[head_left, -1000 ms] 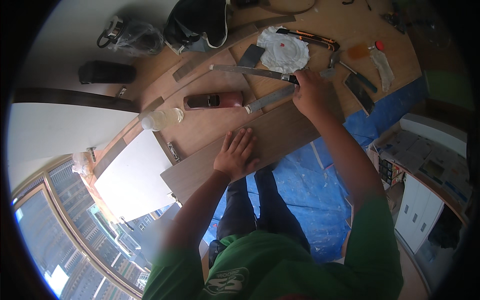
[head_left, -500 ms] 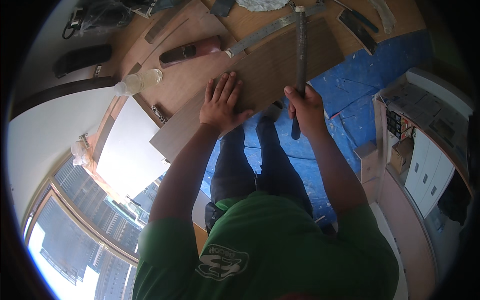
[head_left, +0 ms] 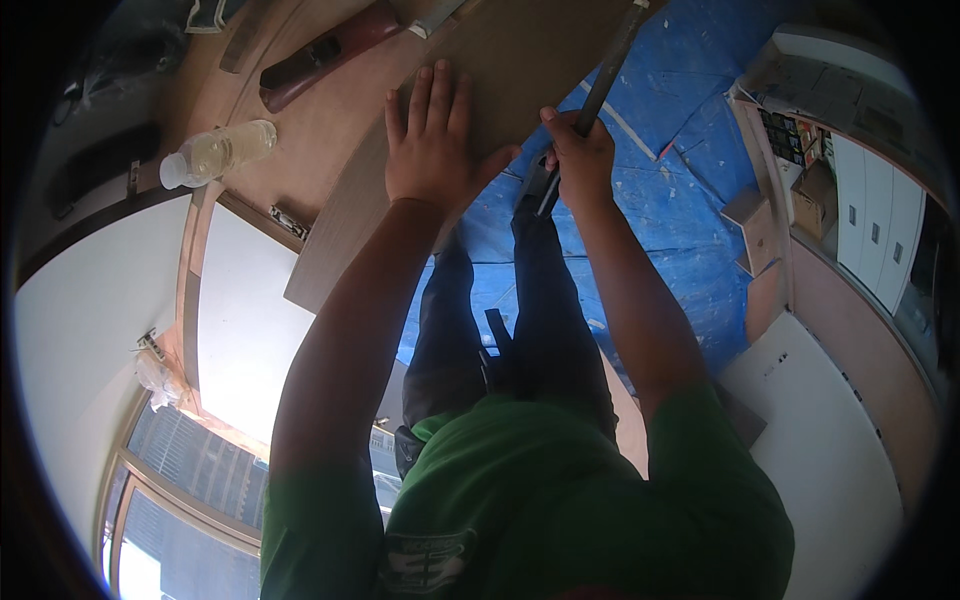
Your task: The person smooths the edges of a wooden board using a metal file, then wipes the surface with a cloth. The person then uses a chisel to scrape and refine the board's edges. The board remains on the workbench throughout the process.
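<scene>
One splayed left hand (head_left: 428, 160) seemingly steadies the board (head_left: 520, 60); the right hand (head_left: 585, 165) grips a dark bar (head_left: 615, 68), likely needing controlled guiding next.

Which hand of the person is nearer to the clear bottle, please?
Left. The left hand lies flat on the brown board, to the right of the clear bottle; the right hand is farther right, gripping a long dark bar.
</scene>
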A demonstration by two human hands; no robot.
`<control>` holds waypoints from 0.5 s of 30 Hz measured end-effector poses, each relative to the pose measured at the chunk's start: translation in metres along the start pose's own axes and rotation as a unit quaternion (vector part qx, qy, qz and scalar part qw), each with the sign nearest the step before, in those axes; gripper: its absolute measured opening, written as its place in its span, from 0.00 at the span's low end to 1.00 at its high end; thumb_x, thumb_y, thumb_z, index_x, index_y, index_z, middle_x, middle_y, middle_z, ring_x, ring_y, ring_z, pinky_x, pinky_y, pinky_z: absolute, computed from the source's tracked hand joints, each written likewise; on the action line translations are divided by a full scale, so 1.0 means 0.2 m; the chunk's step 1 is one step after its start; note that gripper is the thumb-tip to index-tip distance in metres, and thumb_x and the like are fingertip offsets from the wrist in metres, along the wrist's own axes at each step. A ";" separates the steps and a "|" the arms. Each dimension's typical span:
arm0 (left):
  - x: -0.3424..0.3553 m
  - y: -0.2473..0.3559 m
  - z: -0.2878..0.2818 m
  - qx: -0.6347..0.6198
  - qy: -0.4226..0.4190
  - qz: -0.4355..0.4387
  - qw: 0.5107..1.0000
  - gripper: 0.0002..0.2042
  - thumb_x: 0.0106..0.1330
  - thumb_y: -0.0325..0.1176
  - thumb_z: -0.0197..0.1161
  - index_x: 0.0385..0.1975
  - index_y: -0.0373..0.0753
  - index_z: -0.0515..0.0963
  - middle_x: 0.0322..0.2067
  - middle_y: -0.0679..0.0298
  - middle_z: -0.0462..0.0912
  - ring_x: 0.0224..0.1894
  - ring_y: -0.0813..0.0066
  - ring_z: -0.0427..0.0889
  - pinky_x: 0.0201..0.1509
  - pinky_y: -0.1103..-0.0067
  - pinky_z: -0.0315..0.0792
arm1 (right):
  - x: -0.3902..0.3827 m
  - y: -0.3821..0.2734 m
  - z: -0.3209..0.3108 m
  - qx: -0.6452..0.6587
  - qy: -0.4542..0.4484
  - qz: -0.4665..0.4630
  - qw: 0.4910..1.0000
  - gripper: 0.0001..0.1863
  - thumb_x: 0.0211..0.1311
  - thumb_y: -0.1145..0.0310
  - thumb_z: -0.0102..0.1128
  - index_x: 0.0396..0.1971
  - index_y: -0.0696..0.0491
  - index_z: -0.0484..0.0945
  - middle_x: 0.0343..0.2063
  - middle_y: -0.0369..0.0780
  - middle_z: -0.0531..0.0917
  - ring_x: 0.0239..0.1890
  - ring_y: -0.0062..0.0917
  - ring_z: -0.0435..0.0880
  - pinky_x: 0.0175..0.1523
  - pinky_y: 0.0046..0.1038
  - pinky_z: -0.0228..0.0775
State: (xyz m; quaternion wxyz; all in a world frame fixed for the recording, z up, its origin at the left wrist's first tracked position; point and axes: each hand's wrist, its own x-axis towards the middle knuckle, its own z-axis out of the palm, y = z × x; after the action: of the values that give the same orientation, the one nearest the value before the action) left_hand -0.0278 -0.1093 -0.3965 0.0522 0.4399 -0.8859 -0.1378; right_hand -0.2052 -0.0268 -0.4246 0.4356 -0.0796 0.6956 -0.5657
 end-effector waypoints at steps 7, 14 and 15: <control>-0.03 -0.03 0.06 0.012 0.048 0.014 0.999 0.45 0.66 0.69 0.57 0.75 0.41 0.62 0.77 0.52 0.58 0.81 0.57 0.51 0.83 0.51 0.35 | -0.24 -0.02 -0.05 -0.016 0.015 0.039 0.999 0.14 0.71 0.60 0.68 0.38 0.53 0.74 0.18 0.33 0.72 0.15 0.20 0.73 0.21 0.24 0.65; -0.02 -0.03 0.12 0.043 0.112 0.029 0.992 0.34 0.72 0.57 0.54 0.72 0.43 0.68 0.74 0.56 0.65 0.79 0.57 0.57 0.82 0.52 0.41 | -0.32 0.12 -0.23 -0.094 -0.038 -0.042 0.994 0.13 0.74 0.61 0.63 0.40 0.55 0.76 0.20 0.33 0.74 0.20 0.15 0.76 0.24 0.22 0.69; -0.02 -0.04 0.09 0.034 0.096 0.024 0.994 0.36 0.68 0.55 0.60 0.71 0.39 0.68 0.74 0.53 0.65 0.78 0.51 0.57 0.82 0.50 0.40 | -0.31 0.13 -0.23 -0.118 -0.052 -0.036 0.991 0.13 0.75 0.61 0.62 0.46 0.56 0.75 0.21 0.33 0.74 0.19 0.15 0.75 0.24 0.22 0.69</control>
State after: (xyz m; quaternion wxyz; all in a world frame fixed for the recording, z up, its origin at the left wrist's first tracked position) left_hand -0.0242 -0.1074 -0.4163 0.1254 0.4315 -0.8911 -0.0632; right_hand -0.1895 0.0519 -0.4156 0.4382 -0.1850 0.7302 -0.4904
